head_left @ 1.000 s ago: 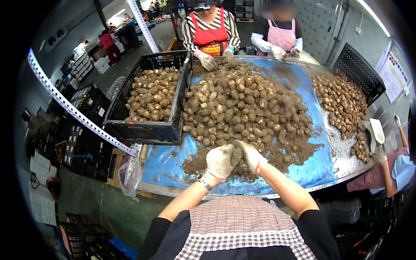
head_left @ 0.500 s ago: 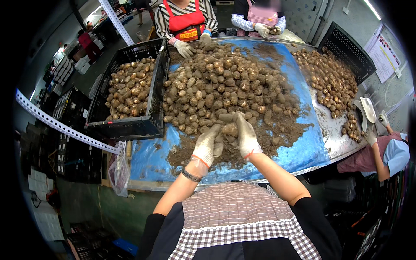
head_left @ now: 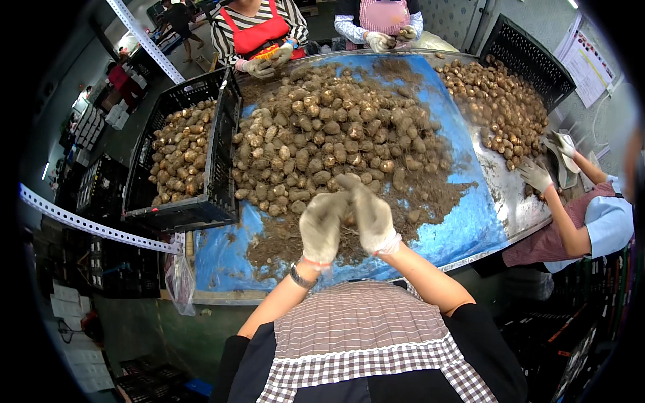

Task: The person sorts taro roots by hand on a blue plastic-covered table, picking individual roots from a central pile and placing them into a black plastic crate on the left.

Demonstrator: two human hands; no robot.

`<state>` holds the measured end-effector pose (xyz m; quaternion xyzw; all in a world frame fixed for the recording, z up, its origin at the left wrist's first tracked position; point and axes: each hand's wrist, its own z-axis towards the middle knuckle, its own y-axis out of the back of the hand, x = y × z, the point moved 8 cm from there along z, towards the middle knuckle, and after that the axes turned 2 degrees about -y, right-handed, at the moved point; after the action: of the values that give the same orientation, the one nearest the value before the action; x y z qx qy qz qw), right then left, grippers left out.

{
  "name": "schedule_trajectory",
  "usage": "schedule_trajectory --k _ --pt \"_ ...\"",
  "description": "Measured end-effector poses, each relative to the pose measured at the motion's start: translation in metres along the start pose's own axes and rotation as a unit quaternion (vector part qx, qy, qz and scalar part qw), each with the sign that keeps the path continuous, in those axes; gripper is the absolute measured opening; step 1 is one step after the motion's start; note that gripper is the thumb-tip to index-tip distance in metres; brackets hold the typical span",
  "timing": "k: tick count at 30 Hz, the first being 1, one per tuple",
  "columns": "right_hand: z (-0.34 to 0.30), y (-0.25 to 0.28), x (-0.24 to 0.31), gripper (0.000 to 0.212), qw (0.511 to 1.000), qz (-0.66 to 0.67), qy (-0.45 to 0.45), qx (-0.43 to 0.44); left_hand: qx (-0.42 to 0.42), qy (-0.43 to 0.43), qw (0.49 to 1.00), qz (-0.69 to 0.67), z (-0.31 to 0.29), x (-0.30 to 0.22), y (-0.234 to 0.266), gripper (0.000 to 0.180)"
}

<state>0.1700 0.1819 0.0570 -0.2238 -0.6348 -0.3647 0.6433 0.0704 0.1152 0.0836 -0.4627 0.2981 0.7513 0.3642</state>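
My gloved left hand (head_left: 321,230) and my gloved right hand (head_left: 371,218) come together over the near edge of a heap of small brown taro corms (head_left: 329,127). Between the palms, a sliver of one taro (head_left: 348,217) shows; the gloves hide most of it. Both hands are closed about it from either side, the right fingers pointing up and leftward. Soil dirties the pale gloves, and the left one is slightly blurred. Beneath my hands, loose dark soil (head_left: 269,254) lies on a blue plastic sheet (head_left: 443,240).
At left stands a black crate (head_left: 178,216) holding taro. More taro (head_left: 500,107) lies on the metal tabletop at right, by a tipped black crate (head_left: 527,60). Gloved co-workers stand across the table; another, at right, has hands (head_left: 535,176) near a pale scoop (head_left: 563,164).
My hands have closed together and turned more upright, covering the taro between them. The view has shifted slightly. A co-worker across has drawn both hands together; the one at right reaches toward the taro.
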Motion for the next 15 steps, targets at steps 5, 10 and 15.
schedule_trajectory --k 5,10,15 --pt "-0.003 0.011 -0.029 0.044 0.982 0.178 -0.014 -0.056 -0.003 0.129 0.991 -0.047 0.002 0.034 -0.012 0.018" --pt "0.006 0.024 -0.063 0.067 0.92 0.377 -0.103 -0.044 0.05 0.042 0.998 -0.018 0.01 0.0 -0.035 0.018" --pt "-0.004 0.024 -0.046 0.086 0.87 0.48 -0.066 0.092 0.067 -0.004 0.997 0.032 0.013 -0.005 -0.035 0.016"
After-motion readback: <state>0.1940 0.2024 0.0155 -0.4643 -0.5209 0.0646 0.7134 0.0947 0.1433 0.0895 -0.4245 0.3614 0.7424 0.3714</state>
